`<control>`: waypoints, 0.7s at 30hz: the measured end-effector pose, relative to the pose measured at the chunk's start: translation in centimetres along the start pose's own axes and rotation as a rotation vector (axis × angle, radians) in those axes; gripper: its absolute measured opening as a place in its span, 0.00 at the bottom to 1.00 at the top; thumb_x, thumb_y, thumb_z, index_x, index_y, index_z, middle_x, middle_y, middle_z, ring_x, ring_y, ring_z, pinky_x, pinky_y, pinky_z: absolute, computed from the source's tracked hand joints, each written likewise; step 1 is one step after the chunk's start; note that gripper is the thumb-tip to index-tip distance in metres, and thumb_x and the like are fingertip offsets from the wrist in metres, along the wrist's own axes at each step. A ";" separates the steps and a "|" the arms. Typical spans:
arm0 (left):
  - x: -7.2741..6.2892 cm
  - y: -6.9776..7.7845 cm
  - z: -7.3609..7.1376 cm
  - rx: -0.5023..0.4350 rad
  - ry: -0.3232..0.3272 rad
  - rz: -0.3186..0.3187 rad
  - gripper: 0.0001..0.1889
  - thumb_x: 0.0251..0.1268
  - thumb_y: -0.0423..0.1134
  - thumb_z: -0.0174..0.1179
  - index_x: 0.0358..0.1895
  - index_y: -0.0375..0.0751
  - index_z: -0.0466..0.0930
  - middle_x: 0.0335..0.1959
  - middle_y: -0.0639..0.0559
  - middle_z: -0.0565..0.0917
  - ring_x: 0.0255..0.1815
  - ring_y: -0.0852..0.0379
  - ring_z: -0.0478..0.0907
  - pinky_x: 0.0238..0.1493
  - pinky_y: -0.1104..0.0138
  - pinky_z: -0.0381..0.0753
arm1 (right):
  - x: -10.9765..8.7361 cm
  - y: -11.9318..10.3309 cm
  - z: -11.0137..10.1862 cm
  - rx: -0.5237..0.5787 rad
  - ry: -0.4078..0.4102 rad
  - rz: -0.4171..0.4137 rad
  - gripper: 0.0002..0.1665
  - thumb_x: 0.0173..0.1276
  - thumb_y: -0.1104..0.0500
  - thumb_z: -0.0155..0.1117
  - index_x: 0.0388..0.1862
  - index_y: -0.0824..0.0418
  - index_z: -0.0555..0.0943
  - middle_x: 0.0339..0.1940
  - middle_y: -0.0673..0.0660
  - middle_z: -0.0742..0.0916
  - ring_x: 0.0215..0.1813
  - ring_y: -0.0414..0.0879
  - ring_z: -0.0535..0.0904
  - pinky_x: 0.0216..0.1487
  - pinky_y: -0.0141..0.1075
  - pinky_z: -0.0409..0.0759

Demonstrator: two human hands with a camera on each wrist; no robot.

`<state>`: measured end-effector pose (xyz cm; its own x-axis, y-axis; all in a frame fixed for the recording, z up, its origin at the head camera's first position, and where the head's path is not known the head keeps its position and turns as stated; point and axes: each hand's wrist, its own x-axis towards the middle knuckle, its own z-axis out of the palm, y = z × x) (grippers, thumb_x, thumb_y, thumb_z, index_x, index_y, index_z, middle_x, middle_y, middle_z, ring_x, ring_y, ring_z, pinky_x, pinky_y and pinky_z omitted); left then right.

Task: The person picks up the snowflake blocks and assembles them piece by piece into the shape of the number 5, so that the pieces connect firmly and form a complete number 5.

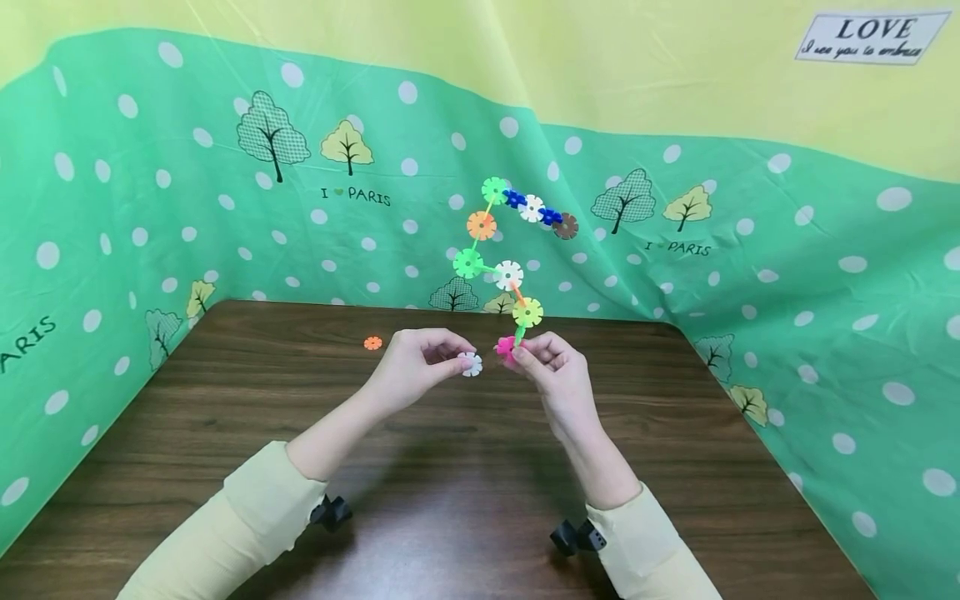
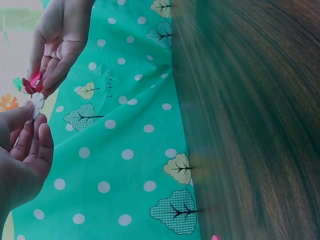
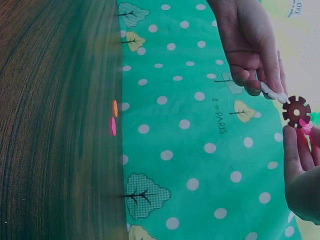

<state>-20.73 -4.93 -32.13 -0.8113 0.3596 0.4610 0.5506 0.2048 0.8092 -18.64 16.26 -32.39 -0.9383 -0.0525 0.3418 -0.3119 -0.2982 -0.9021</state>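
My left hand [image 1: 411, 367] pinches a white notched snowflake disc [image 1: 472, 364] between thumb and fingers. Beside it, my right hand [image 1: 558, 377] grips a pink snowflake disc [image 1: 506, 350] at the lower end of a raised zigzag chain. Green, yellow, orange and white discs make up the chain, with a green disc [image 1: 468, 263] at a bend. Its upper arm runs right through blue and white to a brown disc [image 1: 566, 226]. In the right wrist view, the white disc [image 3: 274, 93] is at the edge of a brown disc [image 3: 296, 112]; whether they join cannot be told.
An orange disc [image 1: 372, 342] lies on the dark wooden table [image 1: 420, 500], left of the hands. In the right wrist view a pink disc [image 3: 113, 126] lies close to it. A green dotted cloth [image 1: 360, 250] hangs behind the table and along both sides.
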 end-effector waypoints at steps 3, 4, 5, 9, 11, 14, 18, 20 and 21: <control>-0.1 0.0 0.0 0.003 0.002 0.001 0.06 0.54 0.37 0.69 0.36 0.44 0.85 0.29 0.55 0.85 0.26 0.59 0.79 0.29 0.66 0.81 | -0.1 -0.1 0.1 -0.007 0.001 0.000 0.07 0.60 0.67 0.68 0.33 0.68 0.78 0.32 0.55 0.89 0.38 0.50 0.86 0.47 0.41 0.82; -0.1 0.0 0.0 0.005 0.003 0.001 0.06 0.54 0.37 0.69 0.36 0.45 0.85 0.29 0.55 0.85 0.26 0.59 0.79 0.29 0.66 0.81 | -0.1 -0.2 0.1 -0.012 0.001 0.001 0.06 0.60 0.67 0.67 0.33 0.66 0.78 0.32 0.55 0.89 0.37 0.49 0.87 0.47 0.40 0.82; -0.1 0.0 0.0 0.005 0.004 0.001 0.06 0.54 0.37 0.69 0.36 0.45 0.85 0.29 0.56 0.85 0.26 0.59 0.79 0.29 0.67 0.81 | -0.1 -0.2 0.1 -0.015 0.002 0.000 0.05 0.60 0.67 0.67 0.33 0.66 0.78 0.32 0.54 0.89 0.37 0.48 0.87 0.47 0.40 0.82; -0.1 -0.1 0.1 0.008 0.002 0.004 0.07 0.54 0.38 0.69 0.36 0.44 0.85 0.29 0.57 0.85 0.26 0.60 0.79 0.29 0.68 0.81 | -0.2 -0.2 0.2 -0.025 0.010 -0.001 0.05 0.60 0.67 0.67 0.32 0.65 0.78 0.32 0.54 0.89 0.37 0.46 0.87 0.47 0.40 0.82; -0.2 -0.1 0.1 0.007 0.001 0.009 0.07 0.54 0.38 0.69 0.37 0.43 0.85 0.29 0.57 0.85 0.26 0.60 0.79 0.29 0.68 0.81 | -0.2 -0.2 0.2 -0.028 0.013 -0.003 0.06 0.60 0.67 0.67 0.32 0.66 0.78 0.32 0.54 0.89 0.37 0.46 0.87 0.47 0.40 0.82; -0.1 0.0 0.1 0.006 0.004 0.015 0.08 0.54 0.38 0.69 0.37 0.42 0.85 0.29 0.57 0.85 0.26 0.59 0.80 0.29 0.68 0.81 | -0.3 -0.2 0.3 -0.035 0.014 -0.001 0.08 0.60 0.66 0.68 0.33 0.68 0.77 0.32 0.54 0.89 0.36 0.46 0.87 0.47 0.41 0.82; -0.1 0.2 0.2 -0.001 0.016 0.025 0.06 0.54 0.37 0.69 0.36 0.44 0.85 0.29 0.57 0.85 0.27 0.56 0.81 0.30 0.67 0.82 | -0.3 -0.1 0.2 -0.044 -0.005 0.004 0.06 0.60 0.67 0.67 0.32 0.65 0.77 0.32 0.54 0.89 0.36 0.46 0.86 0.48 0.42 0.82; -0.1 0.2 0.1 -0.002 0.023 0.029 0.06 0.54 0.37 0.69 0.36 0.43 0.86 0.29 0.56 0.86 0.26 0.56 0.81 0.30 0.66 0.82 | -0.3 -0.2 0.1 -0.047 -0.036 0.005 0.05 0.61 0.68 0.66 0.31 0.64 0.77 0.34 0.54 0.89 0.37 0.46 0.86 0.48 0.43 0.81; -0.1 0.2 0.1 0.001 0.025 0.031 0.06 0.54 0.37 0.69 0.36 0.43 0.86 0.29 0.56 0.86 0.26 0.56 0.81 0.30 0.66 0.82 | -0.3 -0.2 0.0 -0.050 -0.056 0.005 0.06 0.61 0.69 0.65 0.31 0.63 0.76 0.34 0.54 0.89 0.38 0.46 0.86 0.48 0.43 0.81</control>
<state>-20.49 -4.80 -32.11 -0.7986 0.3427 0.4948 0.5757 0.1951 0.7941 -18.30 16.30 -32.31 -0.9306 -0.1077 0.3498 -0.3152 -0.2500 -0.9155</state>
